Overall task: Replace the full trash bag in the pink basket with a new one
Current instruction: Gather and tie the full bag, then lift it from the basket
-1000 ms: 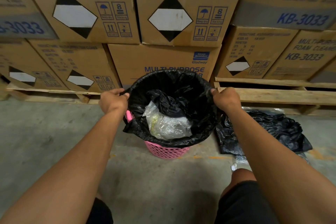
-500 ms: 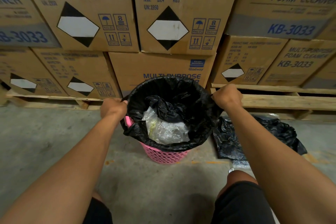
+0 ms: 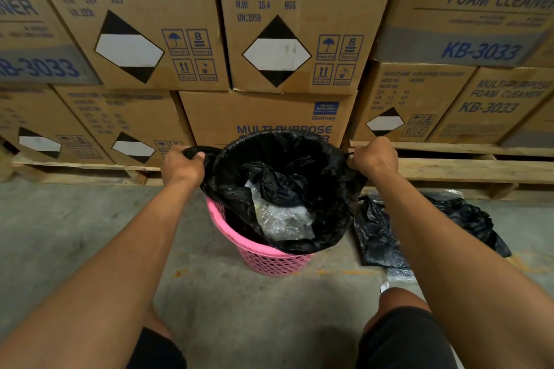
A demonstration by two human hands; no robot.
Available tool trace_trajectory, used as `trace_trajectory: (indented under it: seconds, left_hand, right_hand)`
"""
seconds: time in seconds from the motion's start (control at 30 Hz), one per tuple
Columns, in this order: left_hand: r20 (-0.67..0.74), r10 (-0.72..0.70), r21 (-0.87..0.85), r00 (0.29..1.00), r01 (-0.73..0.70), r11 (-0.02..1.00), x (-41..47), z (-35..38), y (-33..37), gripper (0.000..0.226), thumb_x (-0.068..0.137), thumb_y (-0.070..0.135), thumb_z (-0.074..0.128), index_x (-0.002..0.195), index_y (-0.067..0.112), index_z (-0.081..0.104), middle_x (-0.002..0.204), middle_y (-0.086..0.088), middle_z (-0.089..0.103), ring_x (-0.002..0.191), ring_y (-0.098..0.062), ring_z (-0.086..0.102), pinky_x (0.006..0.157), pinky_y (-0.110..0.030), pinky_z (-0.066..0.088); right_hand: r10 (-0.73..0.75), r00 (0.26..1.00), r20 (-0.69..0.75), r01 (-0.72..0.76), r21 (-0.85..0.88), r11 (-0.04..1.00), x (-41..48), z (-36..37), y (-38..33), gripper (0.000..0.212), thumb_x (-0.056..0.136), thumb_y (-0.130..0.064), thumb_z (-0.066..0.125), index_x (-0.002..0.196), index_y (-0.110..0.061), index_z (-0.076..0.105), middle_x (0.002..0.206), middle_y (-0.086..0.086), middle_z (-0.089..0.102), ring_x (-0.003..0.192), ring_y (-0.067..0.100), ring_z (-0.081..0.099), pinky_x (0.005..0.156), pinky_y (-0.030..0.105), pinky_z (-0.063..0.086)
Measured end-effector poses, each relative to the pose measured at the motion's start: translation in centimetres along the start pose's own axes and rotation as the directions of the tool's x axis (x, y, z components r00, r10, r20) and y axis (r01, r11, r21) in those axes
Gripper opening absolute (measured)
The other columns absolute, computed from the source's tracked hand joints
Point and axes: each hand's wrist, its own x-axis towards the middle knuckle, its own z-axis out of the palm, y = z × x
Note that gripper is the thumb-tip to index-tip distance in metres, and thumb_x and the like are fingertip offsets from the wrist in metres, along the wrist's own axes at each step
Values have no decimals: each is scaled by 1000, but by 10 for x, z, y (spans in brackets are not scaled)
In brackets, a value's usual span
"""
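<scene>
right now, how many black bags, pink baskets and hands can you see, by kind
black bags: 2, the full bag in the basket and a loose bag on the floor
pink baskets: 1, the basket
hands: 2, left hand and right hand, both gripping the full bag's rim
total: 5

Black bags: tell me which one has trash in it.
The black bag in the pink basket, held open at its rim by the left hand and right hand. Clear plastic waste shows inside. The other bag lies crumpled on the floor beside it.
</scene>
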Motion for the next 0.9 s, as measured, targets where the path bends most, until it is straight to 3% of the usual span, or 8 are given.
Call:
trace_trajectory:
  seconds: [0.13, 0.2, 0.33, 0.43, 0.57, 0.73, 0.83, 0.9]
  left_hand:
    - [20, 28, -173, 999, -24, 985, -2, -2, 6, 31, 92, 24, 71, 118, 8, 66, 113, -7, 70, 101, -24, 64, 89, -28, 47]
    - [28, 60, -264, 998, -50, 963, -5, -4, 11, 26, 92, 19, 71, 115, 10, 65, 107, -3, 70, 92, -18, 65, 80, -23, 49]
    - [40, 117, -340, 992, -96, 936, -10, -8, 19, 20, 92, 14, 70, 112, 14, 63, 101, 0, 71, 73, -9, 64, 54, -21, 51]
    - [33, 191, -251, 981, -177, 952, -8, -13, 24, 23, 89, 15, 74, 110, 17, 68, 101, 0, 74, 82, -18, 70, 74, -37, 60]
    - [-18, 338, -65, 941, -338, 939, -12, -20, 34, 27, 87, 19, 76, 114, 18, 73, 105, 2, 75, 98, -14, 70, 92, -32, 56]
    - [-4, 431, 281, 902, -413, 866, -28, -33, 57, 32, 91, 31, 72, 112, 7, 72, 110, -14, 72, 106, -30, 65, 89, -41, 52]
    - [96, 343, 231, 935, -356, 906, -30, -40, 74, 24, 85, 28, 79, 101, 11, 71, 105, -9, 66, 103, -27, 62, 86, -38, 50]
    - [242, 228, 81, 943, -253, 964, -29, -45, 85, 34, 76, 13, 86, 105, 13, 69, 112, -5, 60, 113, -26, 58, 96, -36, 49]
  right_hand:
    - [21, 1000, 23, -26, 250, 968, 0, 1, -3, 26, 105, -22, 49, 109, 1, 62, 113, 15, 66, 108, 32, 62, 86, 35, 43]
    - [11, 1000, 19, -17, 393, 919, 1, 2, -5, 22, 106, -22, 48, 96, -8, 62, 123, 15, 68, 110, 30, 65, 89, 34, 45]
    - [-115, 991, -62, 131, 427, 895, -5, -1, -17, 32, 107, -26, 45, 100, -4, 68, 85, 0, 66, 70, 9, 56, 62, 26, 41]
    - [-199, 978, -69, 210, 387, 898, -10, -8, -25, 31, 106, -31, 46, 93, -12, 67, 78, -3, 68, 76, 14, 61, 79, 35, 50]
    - [-277, 959, -66, 279, 406, 870, -13, -16, -32, 25, 105, -35, 50, 86, -24, 63, 84, -4, 74, 87, 17, 67, 92, 49, 54]
    - [-383, 924, -19, 358, 399, 844, -17, -25, -40, 9, 99, -26, 64, 103, -19, 68, 93, -3, 74, 94, 15, 68, 86, 39, 55]
    - [-459, 886, 70, 421, 296, 857, -20, -33, -43, 22, 94, -18, 70, 116, -17, 67, 107, 2, 69, 105, 20, 65, 88, 35, 53]
    - [-504, 860, 85, 488, 156, 859, -21, -36, -45, 29, 93, -17, 71, 122, -16, 66, 111, 3, 71, 112, 20, 63, 95, 39, 54]
